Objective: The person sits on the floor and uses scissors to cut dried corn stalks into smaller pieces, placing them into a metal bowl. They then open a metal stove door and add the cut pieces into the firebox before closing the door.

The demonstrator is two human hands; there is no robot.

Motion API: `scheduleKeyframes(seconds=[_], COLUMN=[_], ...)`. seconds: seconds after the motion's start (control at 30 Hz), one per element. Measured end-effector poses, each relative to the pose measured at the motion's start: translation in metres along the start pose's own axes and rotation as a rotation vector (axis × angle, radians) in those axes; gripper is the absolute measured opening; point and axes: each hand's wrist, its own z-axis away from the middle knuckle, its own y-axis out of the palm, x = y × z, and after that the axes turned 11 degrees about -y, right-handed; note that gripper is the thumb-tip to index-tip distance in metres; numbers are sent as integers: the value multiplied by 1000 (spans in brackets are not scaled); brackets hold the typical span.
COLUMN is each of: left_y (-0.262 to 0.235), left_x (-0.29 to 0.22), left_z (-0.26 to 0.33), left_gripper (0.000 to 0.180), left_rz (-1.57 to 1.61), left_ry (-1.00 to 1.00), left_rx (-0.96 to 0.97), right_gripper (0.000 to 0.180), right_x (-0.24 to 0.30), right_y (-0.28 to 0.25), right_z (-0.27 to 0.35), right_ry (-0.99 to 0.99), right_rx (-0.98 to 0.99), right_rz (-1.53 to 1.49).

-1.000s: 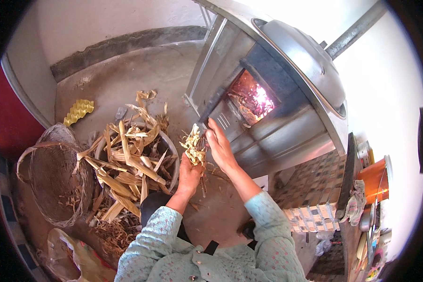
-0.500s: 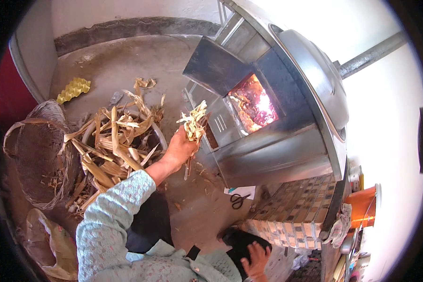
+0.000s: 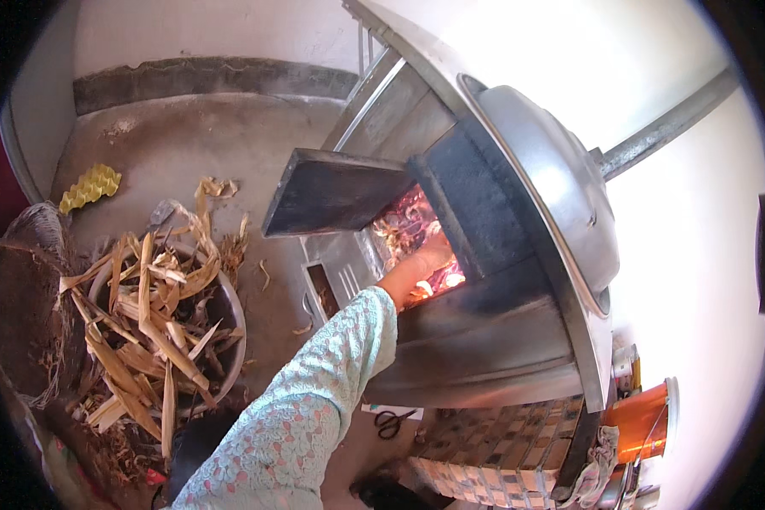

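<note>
- The left hand (image 3: 427, 259) is reaching into the lit firebox opening (image 3: 389, 229) of a metal stove (image 3: 493, 340); its fingers are showing only dimly against the glow, so I cannot tell whether the grip is closing on anything.
- The right hand is staying out of view, so its grip I cannot tell either.
- A pale green lace sleeve (image 3: 314, 399) is covering the left forearm.
- Flames (image 3: 420, 293) are burning just below the hand.
- The stove door (image 3: 340, 194) is standing open, projecting to the left of the opening.
- Dry corn husks (image 3: 149, 302) are heaping up in a round basin (image 3: 238, 327) on the floor, left of the stove, some poking over its rim.
- A wicker basket (image 3: 17, 319) is sitting just beside the basin.
- A yellow egg tray (image 3: 91, 188) is lying on the floor beyond them.
- Black-handled scissors (image 3: 389, 424) are resting near the stove's lower edge.
- A domed metal lid (image 3: 557, 178) is sitting on top of the stove.
</note>
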Motion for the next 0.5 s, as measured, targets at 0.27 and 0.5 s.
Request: scheduleKeyframes(seconds=[0.27, 0.5], left_y=[-13, -137], left_x=[0, 32], left_z=[235, 395], left_gripper=[23, 17], left_rz=[-200, -377], left_ry=[290, -238], left_rx=[-79, -9], right_gripper=[27, 22], right_x=[27, 25], right_y=[-30, -36], right_z=[5, -7], right_ry=[166, 157], right_rx=[22, -42], right_rz=[-144, -170])
